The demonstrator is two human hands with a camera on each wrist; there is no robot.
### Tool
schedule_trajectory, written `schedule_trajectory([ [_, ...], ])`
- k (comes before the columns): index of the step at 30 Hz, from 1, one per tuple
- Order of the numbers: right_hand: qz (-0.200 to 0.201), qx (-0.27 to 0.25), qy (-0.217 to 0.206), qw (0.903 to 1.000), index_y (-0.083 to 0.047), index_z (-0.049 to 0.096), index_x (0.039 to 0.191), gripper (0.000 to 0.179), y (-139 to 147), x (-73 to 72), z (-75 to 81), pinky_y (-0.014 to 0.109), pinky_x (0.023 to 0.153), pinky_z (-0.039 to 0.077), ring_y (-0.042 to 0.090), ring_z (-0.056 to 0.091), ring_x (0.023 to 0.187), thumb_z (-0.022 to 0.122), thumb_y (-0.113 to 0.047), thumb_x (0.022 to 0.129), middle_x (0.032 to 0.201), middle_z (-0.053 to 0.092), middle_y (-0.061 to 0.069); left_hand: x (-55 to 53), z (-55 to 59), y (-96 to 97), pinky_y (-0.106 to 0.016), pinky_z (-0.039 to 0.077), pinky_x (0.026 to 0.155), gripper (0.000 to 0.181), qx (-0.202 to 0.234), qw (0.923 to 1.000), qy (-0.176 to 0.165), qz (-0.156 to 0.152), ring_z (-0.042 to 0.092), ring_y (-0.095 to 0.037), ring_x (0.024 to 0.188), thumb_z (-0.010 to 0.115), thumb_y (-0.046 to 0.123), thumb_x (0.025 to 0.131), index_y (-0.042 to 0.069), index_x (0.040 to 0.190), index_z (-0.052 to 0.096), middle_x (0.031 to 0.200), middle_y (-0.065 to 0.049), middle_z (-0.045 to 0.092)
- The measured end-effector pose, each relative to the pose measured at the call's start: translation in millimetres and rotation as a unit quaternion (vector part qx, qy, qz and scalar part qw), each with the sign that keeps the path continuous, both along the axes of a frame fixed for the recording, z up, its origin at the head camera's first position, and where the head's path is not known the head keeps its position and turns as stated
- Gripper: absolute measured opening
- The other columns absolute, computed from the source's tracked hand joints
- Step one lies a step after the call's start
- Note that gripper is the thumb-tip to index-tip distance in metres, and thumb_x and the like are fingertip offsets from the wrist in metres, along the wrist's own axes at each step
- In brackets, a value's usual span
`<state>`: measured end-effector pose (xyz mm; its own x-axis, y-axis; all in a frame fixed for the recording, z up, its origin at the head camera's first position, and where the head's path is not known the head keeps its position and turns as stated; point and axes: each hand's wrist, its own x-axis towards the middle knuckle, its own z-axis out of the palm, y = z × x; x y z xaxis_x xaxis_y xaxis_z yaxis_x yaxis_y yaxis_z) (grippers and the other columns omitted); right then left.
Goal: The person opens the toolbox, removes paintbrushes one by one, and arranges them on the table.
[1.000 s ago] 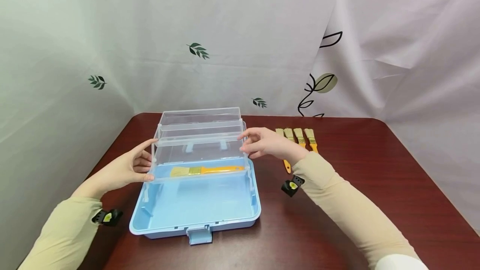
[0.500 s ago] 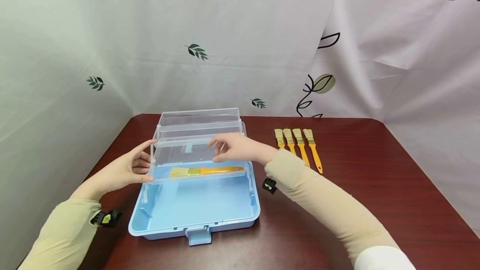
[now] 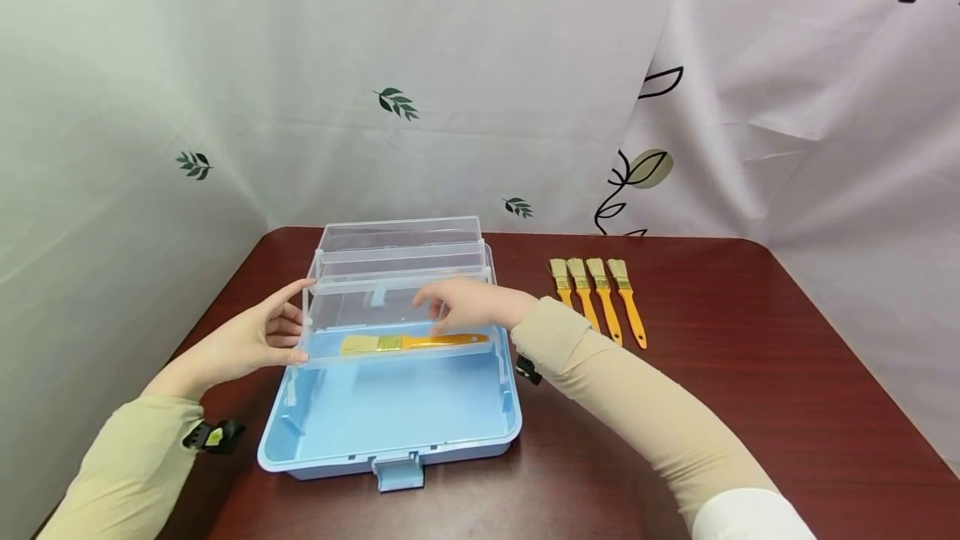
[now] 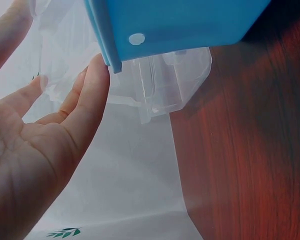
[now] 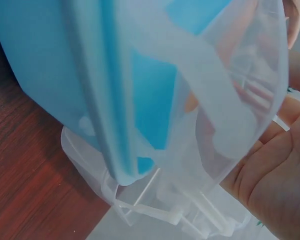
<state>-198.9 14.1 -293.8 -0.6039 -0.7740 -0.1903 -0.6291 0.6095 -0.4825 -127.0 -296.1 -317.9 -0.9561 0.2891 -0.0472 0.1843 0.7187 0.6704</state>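
Observation:
A light blue toolbox (image 3: 397, 407) stands open at the left of the table. Its stepped clear plastic trays (image 3: 341, 311) are raised at the back. In the front tray lies a paintbrush (image 3: 446, 341) with a yellow-orange handle, bristles to the left. My left hand (image 3: 232, 352) grips that tray's left end between thumb and fingers; the left wrist view shows the fingers on the clear plastic. Over the brush handle hovers my right hand (image 3: 480, 305), fingers loosely bent, nothing visibly held. Whether its thumb touches the handle I cannot tell. Clear plastic partly covers this hand in the right wrist view.
Several more paintbrushes (image 3: 606, 307) lie side by side on the dark red table (image 3: 697, 373), right of the box. The box's latch (image 3: 399, 472) hangs at its front. White cloth (image 3: 480, 65) with leaf prints hangs behind the table.
My right hand has left the tray's right end, moved left over the front tray and dipped toward the brush handle. My left hand has stayed on the tray's left end.

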Motion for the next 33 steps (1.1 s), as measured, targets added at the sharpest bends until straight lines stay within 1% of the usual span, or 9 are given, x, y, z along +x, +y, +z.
schedule_trajectory([
  [7, -0.003, -0.001, -0.015, 0.9999, -0.012, 0.051, 0.13, 0.049, -1.5, -3.2, -3.9, 0.026, 0.084, 0.049, 0.017, 0.06, 0.097, 0.069, -0.017, 0.084, 0.106, 0.06, 0.005, -0.5, 0.1, 0.3, -0.023, 0.054, 0.079, 0.103, 0.0, 1.0, -0.002, 0.002, 0.056, -0.024, 0.095, 0.079, 0.029, 0.072, 0.017, 0.149, 0.011, 0.109, -0.018, 0.048],
  [12, -0.005, -0.004, -0.025, 0.9997, -0.011, 0.052, 0.129, 0.052, -3.3, -5.5, -5.7, 0.025, 0.082, 0.05, 0.017, 0.059, 0.095, 0.072, -0.016, 0.081, 0.106, 0.06, 0.005, -0.6, 0.7, 0.5, -0.024, 0.055, 0.079, 0.103, -0.001, 1.0, -0.004, 0.001, 0.055, -0.024, 0.096, 0.078, 0.029, 0.073, 0.017, 0.149, 0.011, 0.11, -0.018, 0.048],
  [16, -0.003, -0.003, -0.031, 0.9995, -0.012, 0.053, 0.128, 0.052, -4.0, -6.7, -6.3, 0.024, 0.081, 0.049, 0.015, 0.059, 0.093, 0.073, -0.017, 0.08, 0.105, 0.059, 0.003, -0.2, 1.1, 0.2, -0.023, 0.054, 0.079, 0.102, 0.0, 1.0, -0.006, 0.001, 0.055, -0.024, 0.096, 0.078, 0.029, 0.073, 0.017, 0.149, 0.011, 0.11, -0.019, 0.047],
  [20, 0.007, 0.0, -0.04, 0.9992, -0.015, 0.055, 0.126, 0.048, -4.3, -7.8, -6.3, 0.023, 0.081, 0.049, 0.014, 0.058, 0.094, 0.072, -0.016, 0.081, 0.102, 0.059, 0.001, -0.1, 1.1, 0.2, -0.021, 0.053, 0.079, 0.102, -0.001, 1.0, -0.003, -0.001, 0.055, -0.025, 0.097, 0.078, 0.028, 0.073, 0.016, 0.149, 0.011, 0.11, -0.019, 0.048],
  [28, 0.036, 0.005, -0.062, 0.9974, -0.015, 0.057, 0.124, 0.043, -5.3, -9.3, -5.5, 0.021, 0.082, 0.049, 0.014, 0.058, 0.095, 0.069, -0.012, 0.083, 0.099, 0.059, 0.0, -0.2, 1.0, 0.3, -0.02, 0.053, 0.079, 0.103, -0.001, 1.0, 0.0, -0.003, 0.056, -0.025, 0.096, 0.079, 0.028, 0.072, 0.016, 0.149, 0.011, 0.11, -0.019, 0.048],
  [30, 0.044, 0.005, -0.069, 0.9967, -0.016, 0.058, 0.123, 0.041, -5.7, -9.8, -5.3, 0.02, 0.08, 0.049, 0.013, 0.058, 0.093, 0.068, -0.011, 0.084, 0.097, 0.059, -0.001, -0.1, 1.0, 0.3, -0.02, 0.053, 0.079, 0.103, -0.001, 1.0, 0.0, -0.003, 0.056, -0.025, 0.096, 0.079, 0.028, 0.072, 0.016, 0.149, 0.011, 0.11, -0.019, 0.048],
  [33, 0.053, 0.006, -0.087, 0.9947, -0.016, 0.059, 0.122, 0.038, -6.9, -10.0, -5.5, 0.018, 0.071, 0.048, 0.012, 0.059, 0.088, 0.065, -0.007, 0.085, 0.093, 0.06, -0.002, 0.0, 0.9, 0.3, -0.021, 0.053, 0.079, 0.103, -0.001, 1.0, -0.001, -0.004, 0.056, -0.025, 0.097, 0.078, 0.028, 0.072, 0.016, 0.149, 0.011, 0.11, -0.019, 0.048],
])
